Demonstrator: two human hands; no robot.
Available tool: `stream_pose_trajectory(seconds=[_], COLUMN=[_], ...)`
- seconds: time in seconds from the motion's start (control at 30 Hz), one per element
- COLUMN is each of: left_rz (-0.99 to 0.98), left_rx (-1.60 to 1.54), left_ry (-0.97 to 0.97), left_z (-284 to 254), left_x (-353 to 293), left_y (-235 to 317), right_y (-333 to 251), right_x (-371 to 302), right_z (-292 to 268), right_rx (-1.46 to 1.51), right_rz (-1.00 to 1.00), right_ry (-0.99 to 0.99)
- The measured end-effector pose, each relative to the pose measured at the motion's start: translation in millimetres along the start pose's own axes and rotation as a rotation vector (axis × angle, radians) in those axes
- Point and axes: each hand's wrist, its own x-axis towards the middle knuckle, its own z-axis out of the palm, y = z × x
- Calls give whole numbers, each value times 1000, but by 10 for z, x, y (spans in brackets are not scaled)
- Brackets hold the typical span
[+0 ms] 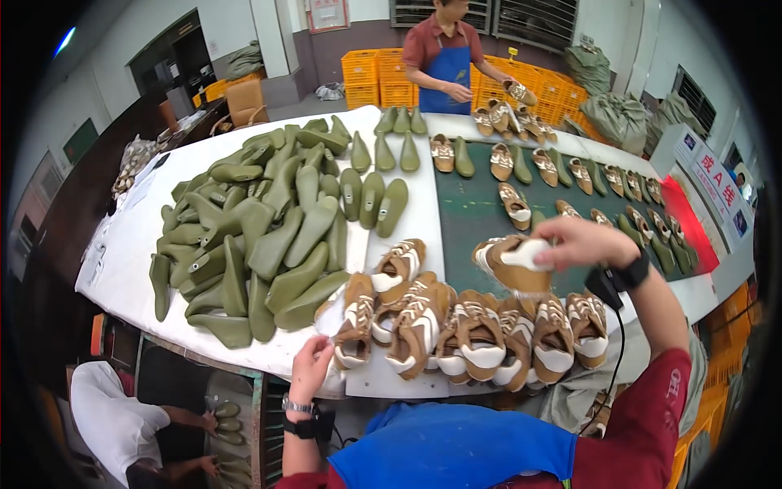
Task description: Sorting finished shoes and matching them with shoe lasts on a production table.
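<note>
Head view: and we're right over the table, with the shoe in hand (521,279) up at centre right of the frame, over the near edge of the green board (472,204), a little blurred
Right hand: here's the business end, this hand (574,243), fingers closed on a white part of that shoe, apparently the heel, with the palm kept off the laces; a tidy hold, I'd say
Left hand: lower centre, the other hand (314,363), fingers half curled, nothing seen in them, just beside the leftmost shoe of the row; whether it touches, I can't tell
Shoe row: a tight line of brown shoes (482,357) along the near edge, bottom centre of the frame, white heels toward us, some overlapping; little slack there, so the held shoe wants to stay high enough not to knock one
Good handling: keep the pinch on the firm heel, steady the sole, and let the free hand take the toe if it tips; squeezing the soft sides could crease them
Green moulds: a big heap of foot moulds (314,232), left of centre, best left undisturbed
Cable: watch that black cord (621,342) dangling at lower right, near the end of the row; it could snag on a low swing
Far side: top centre, a co-worker (444,49) holds another shoe (519,92), well apart from this one
</note>
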Motion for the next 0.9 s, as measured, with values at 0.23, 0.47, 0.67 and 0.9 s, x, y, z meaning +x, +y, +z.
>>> stream_pose_trajectory(seconds=[0.23,0.47,0.67,0.9], left_rz=[-142,-79,-52,-103], left_rx=[165,386,360,445], left_ry=[105,99,12,-119], left_z=[-149,7,144,178], left_x=[-511,-602,-621,-439], left_y=[-711,-1005,-832,-908], right_y=[-82,409,563,966], right_x=[2469,4414,4792,4633], right_z=[-369,247,1225,1069], right_rx=[-3,-274,-152,-93], right_rz=[-70,66,326,362], right_ry=[310,422,400,520])
